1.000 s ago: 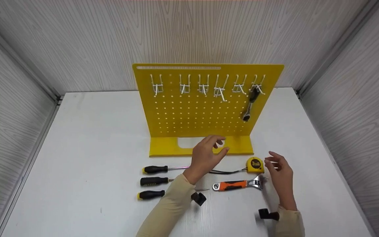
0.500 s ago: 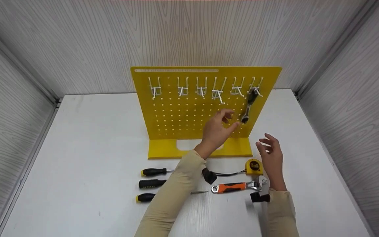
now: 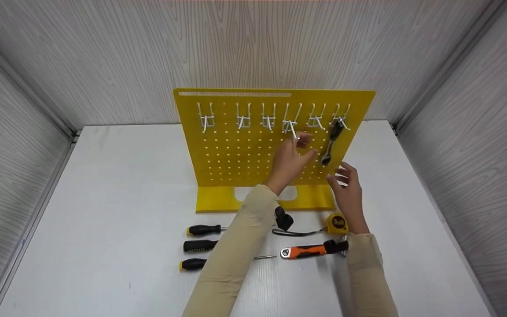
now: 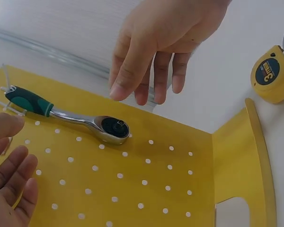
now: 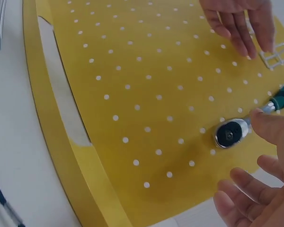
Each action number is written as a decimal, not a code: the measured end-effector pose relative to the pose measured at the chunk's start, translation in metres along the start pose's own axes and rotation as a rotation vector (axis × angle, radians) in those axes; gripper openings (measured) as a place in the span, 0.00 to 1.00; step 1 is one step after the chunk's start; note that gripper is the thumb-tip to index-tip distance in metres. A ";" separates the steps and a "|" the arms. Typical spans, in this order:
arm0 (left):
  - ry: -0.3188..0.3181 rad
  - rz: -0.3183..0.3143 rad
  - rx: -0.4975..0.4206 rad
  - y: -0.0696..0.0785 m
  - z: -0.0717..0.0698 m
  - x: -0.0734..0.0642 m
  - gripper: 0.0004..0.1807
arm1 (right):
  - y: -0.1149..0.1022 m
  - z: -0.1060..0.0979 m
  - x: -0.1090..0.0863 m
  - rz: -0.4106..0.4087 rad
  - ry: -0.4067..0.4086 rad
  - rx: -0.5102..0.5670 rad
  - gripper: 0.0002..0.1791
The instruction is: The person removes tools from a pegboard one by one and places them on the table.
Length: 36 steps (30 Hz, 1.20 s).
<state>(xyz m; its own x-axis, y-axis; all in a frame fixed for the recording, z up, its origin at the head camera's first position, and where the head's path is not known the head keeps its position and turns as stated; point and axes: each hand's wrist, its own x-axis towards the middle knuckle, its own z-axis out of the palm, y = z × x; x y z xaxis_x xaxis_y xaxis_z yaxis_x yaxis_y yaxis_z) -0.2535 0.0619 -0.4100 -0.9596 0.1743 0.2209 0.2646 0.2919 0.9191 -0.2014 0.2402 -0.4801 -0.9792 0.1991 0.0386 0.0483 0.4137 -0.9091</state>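
Note:
A ratchet wrench (image 3: 332, 141) with a green-and-black handle and chrome head hangs from the rightmost hook of the yellow pegboard (image 3: 236, 163). My left hand (image 3: 289, 160) is in front of the board, left of the ratchet, fingers loosely bent with nothing between them. Close by the board's right edge is my right hand (image 3: 348, 193), also holding nothing, its fingers relaxed. In the right wrist view the thumb of the right hand (image 5: 260, 189) overlaps the ratchet's shank. The left wrist view shows the ratchet (image 4: 85, 118) between both hands.
White hooks (image 3: 243, 122) line the board's upper part. On the table before it lie several screwdrivers (image 3: 204, 230), partly covered by the left sleeve, an orange adjustable wrench (image 3: 304, 252) and a yellow tape measure (image 3: 336, 224) with a black strap. Panelled walls enclose the table.
Both hands have moved up and forward from above the table to the pegboard, near the ratchet wrench. The ratchet still hangs on its hook; the view has shifted slightly.

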 end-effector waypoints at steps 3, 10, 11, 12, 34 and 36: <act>-0.021 0.006 0.017 0.002 0.001 0.004 0.19 | -0.005 0.008 0.006 -0.009 -0.028 0.008 0.38; -0.040 0.013 0.052 0.011 0.014 0.008 0.20 | -0.012 0.025 0.014 0.025 0.003 0.013 0.36; -0.044 0.010 0.060 0.013 0.016 0.009 0.20 | -0.012 0.027 0.015 0.028 0.016 0.009 0.35; -0.047 0.002 0.067 0.015 0.017 0.009 0.20 | -0.012 0.029 0.016 0.026 0.027 0.006 0.34; -0.050 -0.112 -0.027 0.028 0.030 0.016 0.18 | -0.008 0.050 0.018 -0.011 0.238 0.088 0.27; -0.045 -0.104 -0.036 0.026 0.031 0.016 0.17 | -0.006 0.050 0.015 -0.033 0.252 0.058 0.27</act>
<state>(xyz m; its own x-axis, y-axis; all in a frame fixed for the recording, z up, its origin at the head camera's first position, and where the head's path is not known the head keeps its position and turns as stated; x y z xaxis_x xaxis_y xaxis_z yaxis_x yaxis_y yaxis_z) -0.2584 0.1019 -0.3925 -0.9761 0.1877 0.1098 0.1598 0.2766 0.9476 -0.2264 0.1960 -0.4951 -0.8999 0.4042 0.1636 -0.0011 0.3730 -0.9278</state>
